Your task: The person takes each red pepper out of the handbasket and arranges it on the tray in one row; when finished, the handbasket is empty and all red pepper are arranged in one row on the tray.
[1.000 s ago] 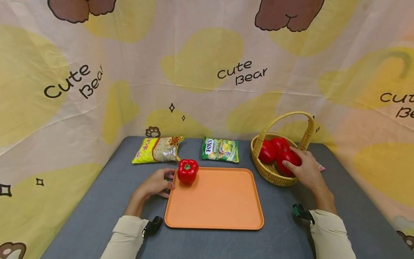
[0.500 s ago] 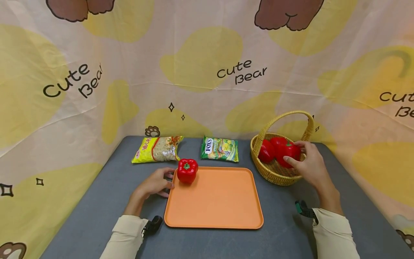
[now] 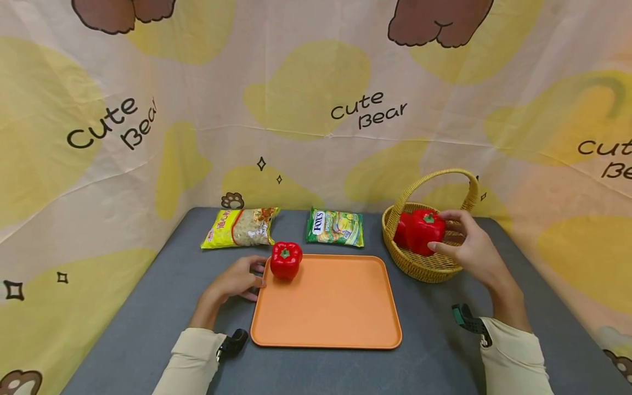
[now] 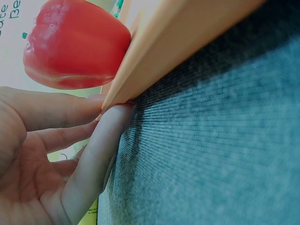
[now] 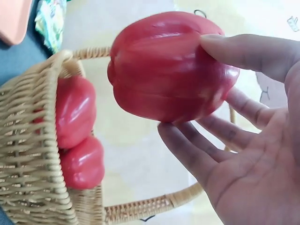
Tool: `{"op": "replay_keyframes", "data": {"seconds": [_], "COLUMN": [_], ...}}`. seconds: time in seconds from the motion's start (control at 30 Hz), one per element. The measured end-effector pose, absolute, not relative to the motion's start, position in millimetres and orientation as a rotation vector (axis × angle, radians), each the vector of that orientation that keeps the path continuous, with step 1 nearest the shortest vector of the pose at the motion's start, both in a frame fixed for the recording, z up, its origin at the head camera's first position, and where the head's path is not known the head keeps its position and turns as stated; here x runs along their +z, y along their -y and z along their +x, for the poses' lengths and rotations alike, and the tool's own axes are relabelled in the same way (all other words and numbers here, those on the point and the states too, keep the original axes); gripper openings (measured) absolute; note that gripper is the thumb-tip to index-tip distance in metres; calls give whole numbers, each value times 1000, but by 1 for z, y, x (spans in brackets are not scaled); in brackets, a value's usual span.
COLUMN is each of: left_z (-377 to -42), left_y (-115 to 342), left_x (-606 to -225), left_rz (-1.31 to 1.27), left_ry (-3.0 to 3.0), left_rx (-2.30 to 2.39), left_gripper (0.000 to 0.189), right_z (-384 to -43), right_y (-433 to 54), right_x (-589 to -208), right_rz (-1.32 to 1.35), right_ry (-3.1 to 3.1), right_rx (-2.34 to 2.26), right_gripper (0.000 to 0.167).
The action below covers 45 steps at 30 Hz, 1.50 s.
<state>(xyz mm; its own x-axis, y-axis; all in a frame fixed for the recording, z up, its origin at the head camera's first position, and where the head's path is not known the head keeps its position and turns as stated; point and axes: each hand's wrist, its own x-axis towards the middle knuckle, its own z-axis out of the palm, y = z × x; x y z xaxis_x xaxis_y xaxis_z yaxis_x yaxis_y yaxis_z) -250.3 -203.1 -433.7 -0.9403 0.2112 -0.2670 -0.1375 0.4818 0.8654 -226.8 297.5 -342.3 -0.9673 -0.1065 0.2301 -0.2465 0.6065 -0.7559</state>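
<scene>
My right hand (image 3: 469,244) holds a red bell pepper (image 3: 424,232) between thumb and fingertips, raised over the wicker basket (image 3: 419,270). In the right wrist view this bell pepper (image 5: 173,68) is clear of the basket's rim, and two more red peppers (image 5: 75,112) lie inside. On the left, my left hand (image 3: 239,278) pinches the edge of an orange tray (image 3: 326,307); the left wrist view shows thumb and forefinger meeting at the tray's rim (image 4: 140,70). Another red bell pepper (image 3: 286,261) stands in the tray's far left corner.
Behind the tray lie a yellow bag of dry food (image 3: 242,228) and a green Fox's candy bag (image 3: 336,227). The basket's tall handle (image 3: 434,176) arches above its opening. A printed cloth (image 3: 306,109) hangs behind the grey table (image 3: 326,373).
My right hand has lifted the bell pepper up out of the basket's pile and shifted it slightly left, turning it stem up. The left hand and tray have stayed put.
</scene>
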Motion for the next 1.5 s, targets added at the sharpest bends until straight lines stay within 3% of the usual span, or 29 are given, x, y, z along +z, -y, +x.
{"op": "replay_keyframes", "data": {"seconds": [0.23, 0.47, 1.5], "left_z": [-250, -252, -253], "left_y": [204, 205, 203], "left_x": [-434, -436, -436], "left_rz": [71, 78, 52], "left_ry": [-2395, -2387, -2395], "left_rx": [1445, 1454, 1443], "left_gripper": [68, 67, 67], "right_z": [-225, -227, -263], "right_y": [-286, -269, -171], "right_x": [-338, -339, -396], "right_rz": [490, 587, 845], "right_ry": [2654, 2677, 2728], "right_rx": [1343, 1320, 1442], "right_gripper": [78, 75, 76]}}
